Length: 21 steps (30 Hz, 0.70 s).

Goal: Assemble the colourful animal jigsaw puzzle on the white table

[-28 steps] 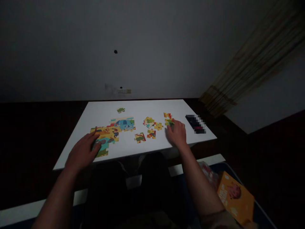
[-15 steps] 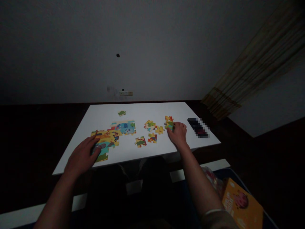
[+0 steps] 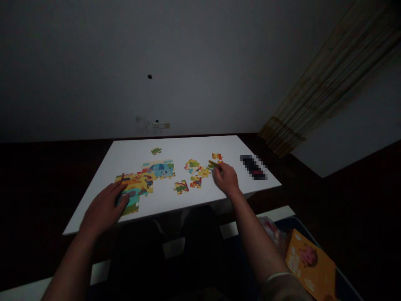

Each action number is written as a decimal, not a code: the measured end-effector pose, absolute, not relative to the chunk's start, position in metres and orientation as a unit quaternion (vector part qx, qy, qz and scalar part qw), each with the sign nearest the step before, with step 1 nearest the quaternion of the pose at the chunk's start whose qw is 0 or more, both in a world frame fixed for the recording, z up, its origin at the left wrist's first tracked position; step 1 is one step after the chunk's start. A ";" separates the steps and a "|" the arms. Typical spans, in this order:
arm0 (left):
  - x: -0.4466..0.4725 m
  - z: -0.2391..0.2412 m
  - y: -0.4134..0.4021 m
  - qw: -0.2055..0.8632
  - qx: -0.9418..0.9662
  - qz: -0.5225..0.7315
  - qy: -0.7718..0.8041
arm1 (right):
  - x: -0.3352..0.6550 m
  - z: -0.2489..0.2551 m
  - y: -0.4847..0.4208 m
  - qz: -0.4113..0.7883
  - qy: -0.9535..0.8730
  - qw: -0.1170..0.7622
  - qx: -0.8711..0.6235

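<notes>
Lying palm down over the near left part of the white table (image 3: pixel 163 198), the left hand (image 3: pixel 103 207) was laid with its fingertips on the left side of the joined puzzle (image 3: pixel 138 184). Its fingers were loosely extended, the thumb was set apart from them nearer the table's front edge, and nothing was gripped. The left forearm was slanted upward and inward from the lower left.

The right forearm was angled up and to the left, with a sleeve (image 3: pixel 283 286) bunched near the elbow. The right hand (image 3: pixel 226 179) was curled over the right half of the table, its thumb and fingers nearly closed, and a green puzzle piece (image 3: pixel 212 164) was pinched at their tips, tilted; whether its lower edge was touching the table could not be told.

Just beyond it, an orange-striped piece (image 3: pixel 216 156) was seen. A yellow piece (image 3: pixel 204 172) was placed just to its left, among loose pieces (image 3: pixel 191 165) between the two hands. A pixelated dark object (image 3: pixel 253 167) was set farther right.
</notes>
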State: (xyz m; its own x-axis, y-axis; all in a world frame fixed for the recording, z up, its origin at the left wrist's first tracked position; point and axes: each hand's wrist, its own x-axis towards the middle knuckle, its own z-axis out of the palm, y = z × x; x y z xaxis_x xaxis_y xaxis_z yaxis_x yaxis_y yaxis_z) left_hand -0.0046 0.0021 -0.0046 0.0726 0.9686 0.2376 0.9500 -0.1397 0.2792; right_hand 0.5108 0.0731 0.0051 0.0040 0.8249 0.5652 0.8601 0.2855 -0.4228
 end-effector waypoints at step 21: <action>0.017 0.016 -0.018 0.042 0.725 0.191 0.660 | 0.307 0.002 0.032 0.483 -0.579 0.420 -0.506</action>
